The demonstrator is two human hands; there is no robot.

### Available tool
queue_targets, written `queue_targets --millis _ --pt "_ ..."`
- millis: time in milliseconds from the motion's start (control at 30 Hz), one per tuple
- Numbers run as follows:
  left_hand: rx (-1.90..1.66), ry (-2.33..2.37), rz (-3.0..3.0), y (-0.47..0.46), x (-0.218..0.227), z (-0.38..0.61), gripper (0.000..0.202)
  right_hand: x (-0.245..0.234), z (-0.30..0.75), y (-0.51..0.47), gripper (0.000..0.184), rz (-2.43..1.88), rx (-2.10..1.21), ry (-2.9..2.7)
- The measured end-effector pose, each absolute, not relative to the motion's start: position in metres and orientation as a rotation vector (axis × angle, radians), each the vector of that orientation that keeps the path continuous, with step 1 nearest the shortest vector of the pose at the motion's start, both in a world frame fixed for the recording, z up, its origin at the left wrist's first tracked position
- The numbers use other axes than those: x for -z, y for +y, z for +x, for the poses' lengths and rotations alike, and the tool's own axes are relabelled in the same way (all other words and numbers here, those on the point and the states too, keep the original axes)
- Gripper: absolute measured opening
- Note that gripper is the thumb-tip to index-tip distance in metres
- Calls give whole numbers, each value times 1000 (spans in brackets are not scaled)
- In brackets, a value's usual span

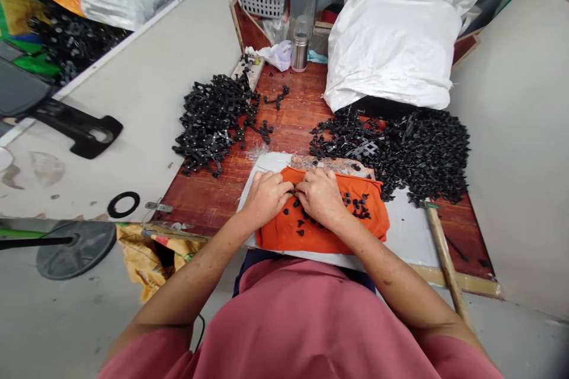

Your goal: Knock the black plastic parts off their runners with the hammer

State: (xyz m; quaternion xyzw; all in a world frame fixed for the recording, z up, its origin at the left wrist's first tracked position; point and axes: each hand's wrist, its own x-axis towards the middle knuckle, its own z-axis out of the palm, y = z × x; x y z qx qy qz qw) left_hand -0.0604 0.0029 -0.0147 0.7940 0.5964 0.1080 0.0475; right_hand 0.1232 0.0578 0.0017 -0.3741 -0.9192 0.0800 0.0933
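My left hand (268, 196) and my right hand (323, 196) meet over an orange cloth (275, 237), fingertips pinched close together. Between them shows a bit of a small black part, mostly hidden by the fingers. Loose black pieces with round heads (300, 232) lie on the cloth below my hands. More small black pieces (355, 204) are scattered to the right of my right hand. Beneath the cloth lies a pale board (409, 225), with a speckled stone slab (324, 164) at its far edge.
A heap of black jointed parts (213, 121) stands left on the red-brown table (293, 112). At right, a large pile of small black pieces (427, 151) lies below a white sack (391, 41). A steel bottle (300, 52) and white basket (262, 3) stand behind. A wooden stick (444, 260) leans at the right front.
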Motion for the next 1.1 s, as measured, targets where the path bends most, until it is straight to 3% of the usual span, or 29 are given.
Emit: queue_targets --millis 167,367,533,733,1100 --pt "-353 1760 2399 3 11 -62 18 -9 143 70 23 -1201 -282 -2650" --pt "-320 1814 2102 0 9 -65 17 1 140 77 9 -1155 -359 -2672" --pt "-448 1955 2116 2 10 -65 15 1 142 79 18 -1246 -292 -2588" --pt "-404 2013 2144 9 18 -60 16 -3 164 63 10 -1066 -373 -2690" --pt "-468 1889 2254 -4 2 -39 14 2 174 55 18 -1048 -187 -2683"
